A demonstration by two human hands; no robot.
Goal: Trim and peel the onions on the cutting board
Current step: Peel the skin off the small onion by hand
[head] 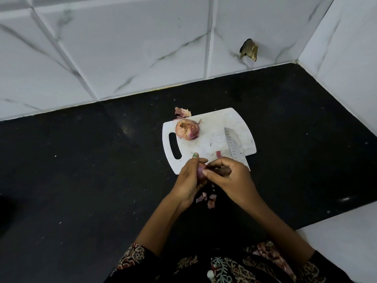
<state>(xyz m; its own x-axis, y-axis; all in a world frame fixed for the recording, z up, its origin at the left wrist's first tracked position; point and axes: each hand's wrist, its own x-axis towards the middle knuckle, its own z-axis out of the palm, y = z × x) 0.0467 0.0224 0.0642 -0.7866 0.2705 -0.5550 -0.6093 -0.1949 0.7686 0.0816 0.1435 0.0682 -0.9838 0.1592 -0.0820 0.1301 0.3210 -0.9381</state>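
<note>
A white cutting board (216, 121) lies on the black counter (102, 160). One unpeeled red onion (187, 129) sits near its handle slot. Over the board's near edge my left hand (188, 180) grips a small purple onion (200, 170), mostly hidden by the fingers. My right hand (230, 178) meets it from the right, fingertips pinching at the onion's skin. A knife (233, 144) lies on the right part of the board, blade pointing away, its handle hidden behind my right hand. A small pink peel strip (218, 154) lies on the board.
Loose peel scraps (208, 199) lie on the counter below my hands, and more dry skin (182, 112) lies at the board's far left corner. White marble tile walls (142, 48) close the back and right, with a brown damaged spot (249, 50).
</note>
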